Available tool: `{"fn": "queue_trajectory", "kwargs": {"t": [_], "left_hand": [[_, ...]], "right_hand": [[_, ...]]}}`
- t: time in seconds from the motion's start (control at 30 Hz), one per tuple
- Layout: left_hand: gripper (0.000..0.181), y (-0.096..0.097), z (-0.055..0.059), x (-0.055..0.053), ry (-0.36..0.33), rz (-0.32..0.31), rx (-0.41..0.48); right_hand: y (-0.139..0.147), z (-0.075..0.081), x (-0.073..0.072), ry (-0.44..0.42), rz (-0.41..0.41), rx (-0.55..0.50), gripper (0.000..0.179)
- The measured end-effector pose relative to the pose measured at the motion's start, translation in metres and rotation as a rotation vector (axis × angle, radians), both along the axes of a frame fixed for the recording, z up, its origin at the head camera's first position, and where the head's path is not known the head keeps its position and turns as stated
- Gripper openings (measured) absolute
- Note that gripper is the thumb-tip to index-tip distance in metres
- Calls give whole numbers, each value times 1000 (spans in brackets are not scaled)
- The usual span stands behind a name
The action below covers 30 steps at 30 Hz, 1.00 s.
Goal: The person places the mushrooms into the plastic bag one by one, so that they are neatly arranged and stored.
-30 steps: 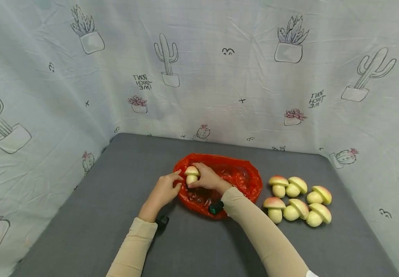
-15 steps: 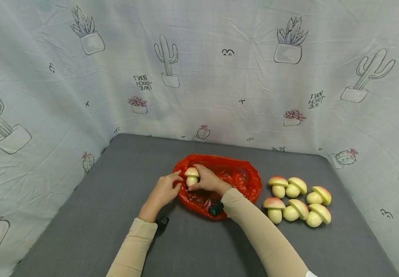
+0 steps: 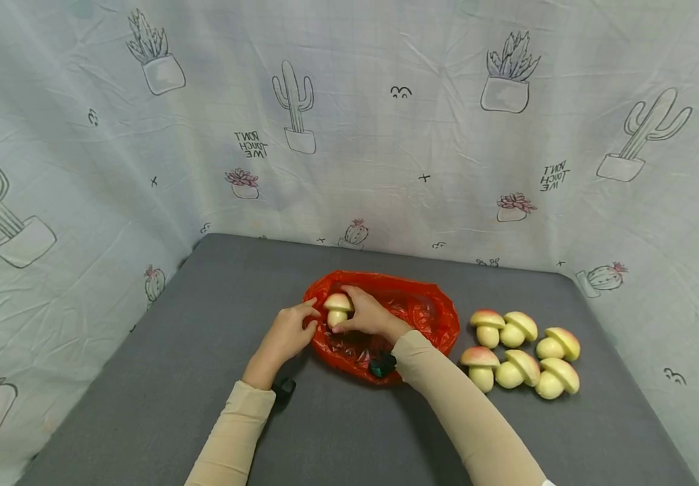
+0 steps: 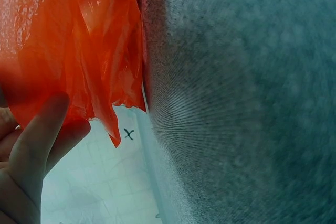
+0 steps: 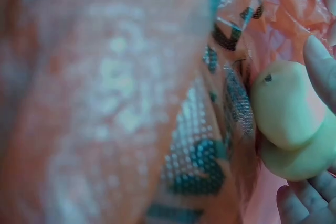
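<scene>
A red plastic bag (image 3: 386, 278) lies with its mouth spread wide in the middle of the table. My left hand (image 3: 283, 339) pinches its left rim; in the left wrist view, the thumb (image 4: 34, 145) presses the plastic from the near side with fingers behind it. Inside the bag's left part, my right hand (image 3: 369, 314) grips a toy mushroom (image 3: 338, 307) with a pinkish-yellow cap, upright with the stem down. The right wrist view has the pale mushroom (image 5: 289, 106) between thumb and fingertips, beside crinkled plastic with dark green print.
Several more toy mushrooms (image 3: 523, 366) lie in two rows on the grey tabletop (image 3: 337, 439), right of the bag. Behind and at the sides hangs a white cloth (image 3: 355, 169) printed with cacti. Each wrist wears a small dark camera (image 3: 285, 389).
Both hands keep their holds on the bag and the mushroom. The right hand and mushroom have shifted very slightly to the right.
</scene>
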<state>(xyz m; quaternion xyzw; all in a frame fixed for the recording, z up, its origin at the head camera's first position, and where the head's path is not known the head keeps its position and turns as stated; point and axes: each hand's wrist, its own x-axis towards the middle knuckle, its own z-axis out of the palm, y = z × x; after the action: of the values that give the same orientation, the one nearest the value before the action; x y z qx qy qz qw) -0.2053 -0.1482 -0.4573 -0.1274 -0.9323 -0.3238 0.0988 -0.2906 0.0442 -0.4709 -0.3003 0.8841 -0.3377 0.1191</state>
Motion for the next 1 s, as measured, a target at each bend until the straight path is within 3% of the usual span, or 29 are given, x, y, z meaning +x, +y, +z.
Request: {"fn": "queue_trajectory", "kwargs": {"t": [0.2, 0.53, 1.0], "left_hand": [[19, -1, 0, 0, -14, -3, -2], [20, -3, 0, -2, -35, 5, -2], [20, -1, 2, -2, -29, 3, 6]], "right_hand": [[9, 6, 3, 31, 8, -15, 92], [29, 25, 12, -44, 42, -156, 77], [67, 50, 37, -30, -21, -263, 75]]}}
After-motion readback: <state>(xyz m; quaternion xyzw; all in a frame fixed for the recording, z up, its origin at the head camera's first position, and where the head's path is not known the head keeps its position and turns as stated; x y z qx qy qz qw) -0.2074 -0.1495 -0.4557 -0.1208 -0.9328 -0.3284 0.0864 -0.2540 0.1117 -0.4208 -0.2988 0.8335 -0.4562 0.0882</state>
